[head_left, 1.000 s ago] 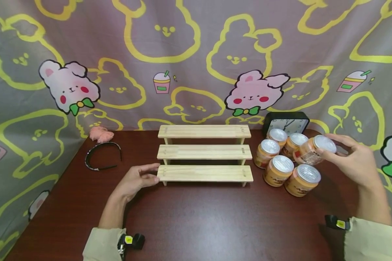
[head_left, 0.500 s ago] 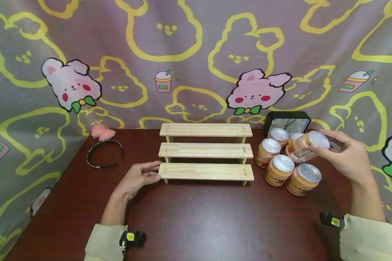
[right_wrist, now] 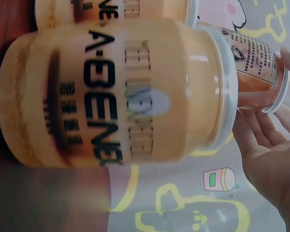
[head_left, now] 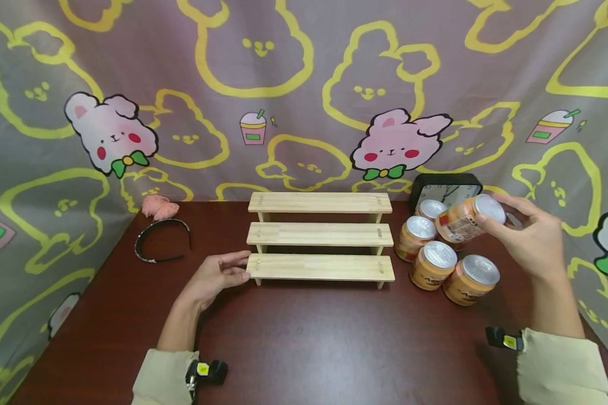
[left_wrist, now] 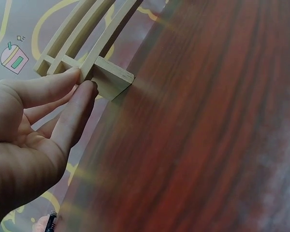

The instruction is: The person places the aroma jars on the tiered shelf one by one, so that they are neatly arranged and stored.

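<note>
A three-step wooden display rack point(head_left: 320, 266) stands at the middle of the table. My left hand point(head_left: 214, 282) is at the left end of its lowest board; in the left wrist view, the thumb and index fingertips point(left_wrist: 87, 89) pinch that board's end. At the right, my right hand point(head_left: 532, 239) grips an orange can point(head_left: 461, 222) with a silvery lid near its top. That can is raised and tilted, its base toward the left, above a group of similar cans point(head_left: 433, 265). One can under it is mostly hidden. A standing can point(right_wrist: 111, 96) fills much of the right wrist view.
Behind the cans a black square clock point(head_left: 446, 188) stands near the patterned curtain. A black headband point(head_left: 141, 242) and a pink fluffy bundle point(head_left: 159, 207) lie at the back left. Bare dark tabletop point(head_left: 324, 337) shows in front of the rack.
My right hand has carried the gripped can leftward and slightly up, and the can has tilted more. The left hand stays at the rack's end.
</note>
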`<state>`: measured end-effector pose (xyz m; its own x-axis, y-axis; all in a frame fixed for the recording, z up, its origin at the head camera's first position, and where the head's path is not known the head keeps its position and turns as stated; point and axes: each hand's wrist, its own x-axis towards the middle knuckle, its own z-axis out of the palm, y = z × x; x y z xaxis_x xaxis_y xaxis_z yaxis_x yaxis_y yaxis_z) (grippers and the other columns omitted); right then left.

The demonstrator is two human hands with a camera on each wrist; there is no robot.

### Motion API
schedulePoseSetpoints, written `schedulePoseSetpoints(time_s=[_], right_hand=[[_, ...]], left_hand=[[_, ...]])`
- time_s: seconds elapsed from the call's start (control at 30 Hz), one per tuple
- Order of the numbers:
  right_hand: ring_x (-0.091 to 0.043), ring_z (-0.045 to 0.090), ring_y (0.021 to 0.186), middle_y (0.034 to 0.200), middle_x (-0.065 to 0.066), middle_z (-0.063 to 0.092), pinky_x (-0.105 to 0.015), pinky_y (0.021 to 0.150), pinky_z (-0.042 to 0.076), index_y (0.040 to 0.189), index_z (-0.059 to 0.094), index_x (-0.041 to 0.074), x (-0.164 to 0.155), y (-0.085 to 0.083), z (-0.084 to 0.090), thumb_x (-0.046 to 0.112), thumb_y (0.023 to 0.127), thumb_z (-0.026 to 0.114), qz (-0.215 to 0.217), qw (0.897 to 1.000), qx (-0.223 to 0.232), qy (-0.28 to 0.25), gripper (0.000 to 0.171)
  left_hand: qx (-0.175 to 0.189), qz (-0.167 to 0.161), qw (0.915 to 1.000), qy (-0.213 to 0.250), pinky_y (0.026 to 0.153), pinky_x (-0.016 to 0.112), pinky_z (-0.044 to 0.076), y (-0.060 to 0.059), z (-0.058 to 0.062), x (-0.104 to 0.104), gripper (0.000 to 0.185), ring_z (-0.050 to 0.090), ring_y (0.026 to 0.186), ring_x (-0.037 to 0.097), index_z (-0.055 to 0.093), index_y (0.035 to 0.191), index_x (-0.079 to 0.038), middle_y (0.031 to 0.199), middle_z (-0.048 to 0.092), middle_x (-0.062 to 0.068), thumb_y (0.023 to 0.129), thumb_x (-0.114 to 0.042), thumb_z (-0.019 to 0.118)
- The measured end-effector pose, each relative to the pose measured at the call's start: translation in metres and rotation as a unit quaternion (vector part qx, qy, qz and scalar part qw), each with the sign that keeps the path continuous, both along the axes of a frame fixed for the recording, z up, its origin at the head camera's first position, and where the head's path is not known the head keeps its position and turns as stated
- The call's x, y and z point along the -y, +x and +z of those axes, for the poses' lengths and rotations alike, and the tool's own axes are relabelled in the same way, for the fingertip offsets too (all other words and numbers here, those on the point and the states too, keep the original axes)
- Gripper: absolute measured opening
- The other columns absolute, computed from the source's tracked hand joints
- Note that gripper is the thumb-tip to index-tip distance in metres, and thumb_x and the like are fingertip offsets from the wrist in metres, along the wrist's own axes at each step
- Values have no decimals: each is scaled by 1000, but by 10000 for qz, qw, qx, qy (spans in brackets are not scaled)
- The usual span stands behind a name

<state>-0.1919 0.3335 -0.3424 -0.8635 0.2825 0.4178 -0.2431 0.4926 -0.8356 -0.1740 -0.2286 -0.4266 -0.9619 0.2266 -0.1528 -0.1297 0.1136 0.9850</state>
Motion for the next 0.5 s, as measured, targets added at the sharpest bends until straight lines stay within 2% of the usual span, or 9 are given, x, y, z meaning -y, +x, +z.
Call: schedulePoseSetpoints(time_s=[0.23, 0.5], right_hand=[[2, 63, 85, 106, 15, 65, -6, 74, 48, 124, 67, -7, 14, -2, 3, -2, 80, 83, 103, 9995, -296, 52, 48], [3, 65, 81, 104, 16, 66, -8, 70, 50, 125, 67, -7, 33, -2, 9, 1, 82, 82, 384, 9983, -420, 144, 46]], left_hand=[[29, -46, 10000, 52, 83, 24, 55, 0, 3, 2, 62, 65, 96, 13, 42, 147, 12, 140, 50, 33, 91, 9, 68], [27, -85, 9999, 134, 82, 23, 55, 2, 2, 0, 62, 66, 94, 11, 41, 147, 14, 138, 50, 33, 91, 10, 68]])
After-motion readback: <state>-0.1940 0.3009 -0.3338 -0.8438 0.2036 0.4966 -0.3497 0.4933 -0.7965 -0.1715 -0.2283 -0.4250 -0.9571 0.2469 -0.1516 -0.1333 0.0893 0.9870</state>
